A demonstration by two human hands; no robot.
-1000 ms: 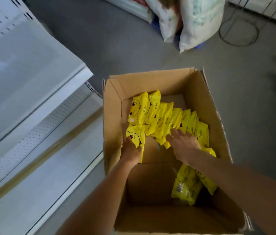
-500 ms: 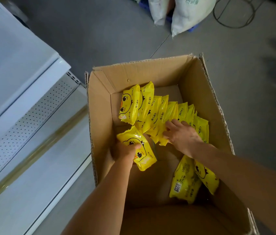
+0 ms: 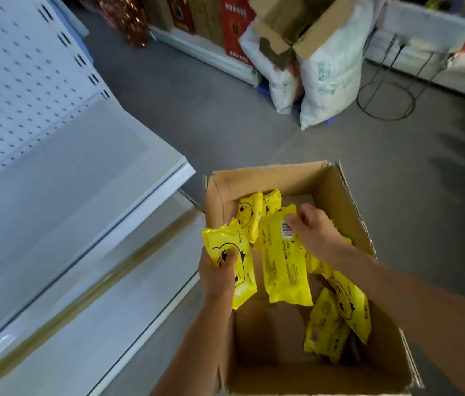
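An open cardboard box (image 3: pixel 339 195) stands on the floor with several yellow duck-print packs inside. My left hand (image 3: pixel 217 270) grips one yellow pack (image 3: pixel 242 270), face up, at the box's left wall. My right hand (image 3: pixel 314 232) pinches the top of a second yellow pack (image 3: pixel 282 270), which hangs with its barcode side up over the box. Two packs (image 3: pixel 249 215) lean upright at the back left of the box. More packs (image 3: pixel 339 318) lie at the right side, partly under my right forearm.
White metal shelves (image 3: pixel 82 210) with a perforated back panel run along the left, next to the box. On the grey floor behind stand white sacks (image 3: pixel 328 72), a torn carton (image 3: pixel 297 21), a wire stand (image 3: pixel 385 101) and a low shelf with red boxes (image 3: pixel 234 27).
Both hands have lifted packs out of the row in the box. The left hand's pack rose toward the left wall, and the right hand now holds a pack. The camera tilted up.
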